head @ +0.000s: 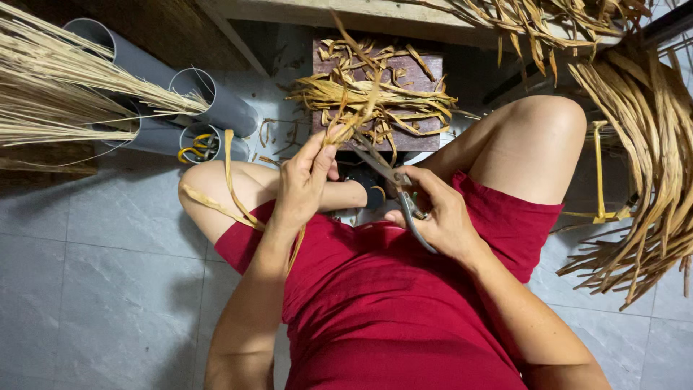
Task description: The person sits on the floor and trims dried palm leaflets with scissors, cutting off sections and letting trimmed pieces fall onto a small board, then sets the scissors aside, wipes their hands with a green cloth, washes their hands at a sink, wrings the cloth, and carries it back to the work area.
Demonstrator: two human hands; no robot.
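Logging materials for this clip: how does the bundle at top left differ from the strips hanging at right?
The top-left bundle is fine, pale, straight stalks lying sideways across grey pipes; the right-hand strips are broad, flat, darker tan and curve downward, bound by a yellow band. Both are dried plant fibre.

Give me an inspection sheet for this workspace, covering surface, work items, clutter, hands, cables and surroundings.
Surface: grey tiled floor; a dark wooden block stands ahead of the knees.
Work items: the dried leaf strip is held over the block; metal scissors point toward it.
Clutter: cut leaf scraps heaped on the block; a loose strip draped over the left thigh.
Hands: left hand pinches the strip; right hand grips the scissors.
Cables: nothing seen.
Surroundings: grey pipes lying at left, pale straw bundle across them, dried leaf bundle at right with a yellow tie.
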